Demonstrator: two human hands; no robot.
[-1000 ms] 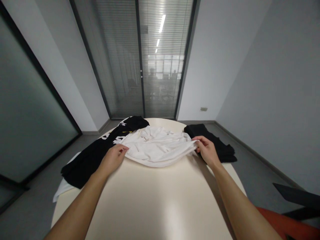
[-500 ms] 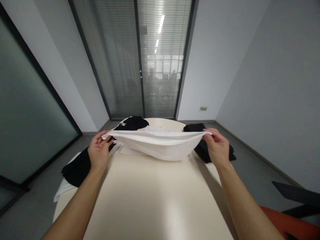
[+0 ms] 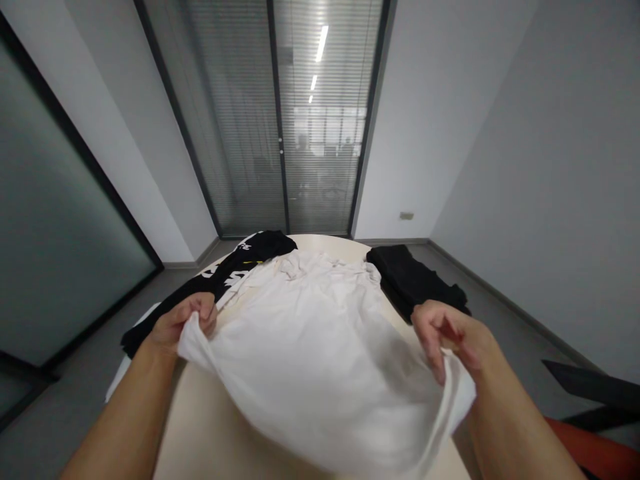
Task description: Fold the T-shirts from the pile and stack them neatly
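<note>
A white garment (image 3: 320, 353) stretches between my two hands over the table, its near edge raised and sagging toward me. Its left corner is pinched in my left hand (image 3: 187, 320), with the fingers closed on the cloth. My right hand (image 3: 453, 333) grips the right corner, where the fabric folds over and hangs down. The far part of the garment lies crumpled on the table.
Black garments with white print (image 3: 240, 263) lie along the left side of the cream table (image 3: 200, 427). A folded black garment (image 3: 415, 277) rests at the right. An orange-red and black chair (image 3: 590, 443) stands at the lower right. A glass door is beyond.
Both hands have come nearer and lower, drawing the white garment's near edge toward me. The cloth now spreads out over the table, and more of the black garments shows on both sides.
</note>
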